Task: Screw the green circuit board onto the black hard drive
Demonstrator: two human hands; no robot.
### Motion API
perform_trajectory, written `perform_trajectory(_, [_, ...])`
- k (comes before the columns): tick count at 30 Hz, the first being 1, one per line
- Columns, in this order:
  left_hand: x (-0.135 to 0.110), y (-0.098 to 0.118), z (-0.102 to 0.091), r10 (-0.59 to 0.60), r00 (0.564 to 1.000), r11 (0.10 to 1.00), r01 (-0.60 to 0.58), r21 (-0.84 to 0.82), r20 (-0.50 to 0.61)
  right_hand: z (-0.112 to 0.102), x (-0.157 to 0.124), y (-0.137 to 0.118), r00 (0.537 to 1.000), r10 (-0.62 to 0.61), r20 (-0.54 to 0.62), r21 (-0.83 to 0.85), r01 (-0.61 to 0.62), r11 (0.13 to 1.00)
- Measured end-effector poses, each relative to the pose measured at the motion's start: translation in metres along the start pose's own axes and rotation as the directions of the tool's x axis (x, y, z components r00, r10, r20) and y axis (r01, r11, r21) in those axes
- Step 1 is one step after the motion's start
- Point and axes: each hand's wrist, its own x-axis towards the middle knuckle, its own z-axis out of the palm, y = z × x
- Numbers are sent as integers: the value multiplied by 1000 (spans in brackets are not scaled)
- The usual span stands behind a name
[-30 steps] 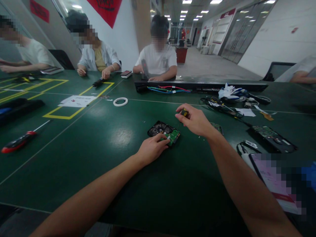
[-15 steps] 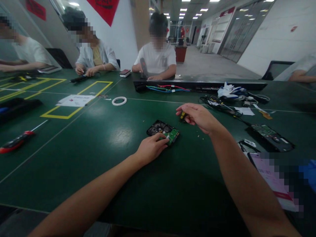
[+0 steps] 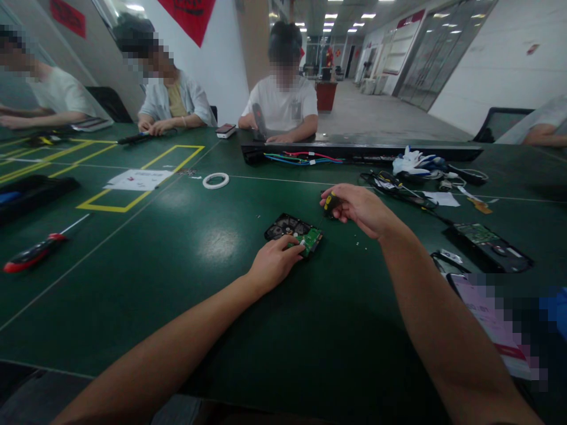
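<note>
A hard drive (image 3: 283, 225) lies on the green table in front of me, its green circuit board (image 3: 313, 237) facing up. My left hand (image 3: 272, 262) holds the near edge of the drive, fingers closed on it and resting on the board. Just right of the drive, my right hand (image 3: 354, 208) is closed around a screwdriver with a yellow and black handle (image 3: 330, 203). Its thin shaft slants down toward the drive's right side; whether the tip touches, I cannot tell. Several tiny screws (image 3: 358, 244) lie below my right hand.
Another hard drive (image 3: 489, 245), cables (image 3: 390, 188) and a phone (image 3: 491, 321) lie to the right. Gloves (image 3: 416, 162) sit beside a long black bar (image 3: 367, 154) at the back. A red-black screwdriver (image 3: 38, 251) and a tape roll (image 3: 215, 180) lie left. Several people sit around the table.
My right hand has turned slightly, so more of the screwdriver's handle shows. My left hand stays on the hard drive. The whole view has shifted a little.
</note>
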Motion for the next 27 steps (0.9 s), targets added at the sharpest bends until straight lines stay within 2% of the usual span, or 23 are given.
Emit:
perform_trajectory(9, [-2, -2, 0, 24, 1000, 999, -24, -22, 6, -4, 2, 4, 998, -64, -20, -83, 62, 995])
perform_trajectory(13, [-3, -3, 1, 18, 1000, 999, -17, -35, 13, -4, 0, 1, 994, -84, -75, -121, 74, 990])
perform_trajectory(27, [-3, -3, 1, 22, 1000, 999, -22, -47, 2, 0, -4, -3, 1000, -20, -8, 14, 20, 1000])
